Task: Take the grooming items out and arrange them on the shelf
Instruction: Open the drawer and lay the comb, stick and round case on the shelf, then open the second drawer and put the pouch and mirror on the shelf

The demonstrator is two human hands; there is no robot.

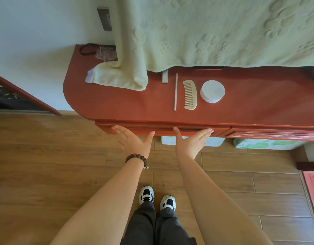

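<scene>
On the red wooden shelf (103,103) lie a thin pale stick (176,91), a cream comb (189,94) and a round white container (212,91), side by side. Below the shelf's front edge is a red drawer front (163,129). My left hand (133,139) and my right hand (192,141) are flat and open, fingers resting against that drawer front, left toward its left end and right toward its right end. Neither hand holds anything.
A pale green towel (205,32) hangs over the back of the shelf, one corner lying on its left part. A black hair tie (87,49) and a clear plastic bag (106,53) sit at the far left. Wooden floor below; my shoes (157,198) stand close.
</scene>
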